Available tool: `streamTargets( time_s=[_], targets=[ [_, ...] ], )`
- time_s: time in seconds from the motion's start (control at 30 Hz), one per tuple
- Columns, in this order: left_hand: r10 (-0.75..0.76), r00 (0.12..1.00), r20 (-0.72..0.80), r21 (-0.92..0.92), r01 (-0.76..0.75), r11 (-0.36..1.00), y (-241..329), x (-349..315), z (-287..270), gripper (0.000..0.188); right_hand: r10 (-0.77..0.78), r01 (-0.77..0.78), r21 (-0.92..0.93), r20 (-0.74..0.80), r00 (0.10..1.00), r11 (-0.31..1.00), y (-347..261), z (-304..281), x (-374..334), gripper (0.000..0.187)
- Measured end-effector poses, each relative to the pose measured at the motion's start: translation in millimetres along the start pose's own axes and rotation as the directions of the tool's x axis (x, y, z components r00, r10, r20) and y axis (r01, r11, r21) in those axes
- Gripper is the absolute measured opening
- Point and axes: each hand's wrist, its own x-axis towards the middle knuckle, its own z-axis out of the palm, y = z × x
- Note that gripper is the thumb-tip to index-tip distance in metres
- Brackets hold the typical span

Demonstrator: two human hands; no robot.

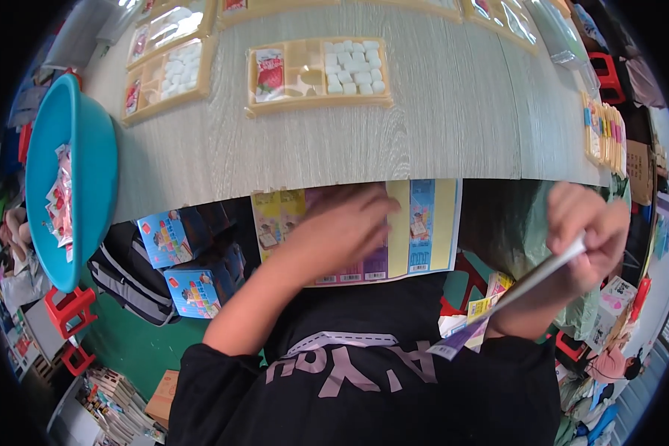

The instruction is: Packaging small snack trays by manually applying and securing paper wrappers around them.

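A printed sticker sheet [428, 260] in yellow, purple and blue strips lies at the table's near edge, overhanging toward my lap. My left hand [349, 227] is over its middle; motion blurs the fingers and hides whether they grip anything. To the right, off the table's edge, my right hand [589, 234] is closed on a narrow purple-and-white printed strip [461, 338]. That strip hangs slanting down to the left, seen almost edge-on.
A plastic tray [316, 104] of white marshmallows and a red packet lies ahead, with similar trays behind it. A turquoise basin [97, 171] with pink packets stands left. Wooden sticks [603, 137] lie right. Blue boxes [193, 292] and a backpack [130, 279] sit below the table.
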Motion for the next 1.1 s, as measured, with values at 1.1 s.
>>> streamTargets(
  time_s=[1.1],
  targets=[
    [-0.646, 0.761, -0.058, -0.801, 0.351, 0.486, 2, 7, -98, 0.017, 0.218, -0.059, -0.433, 0.326, 0.920, 0.899, 159, 76, 198, 0.021]
  ],
)
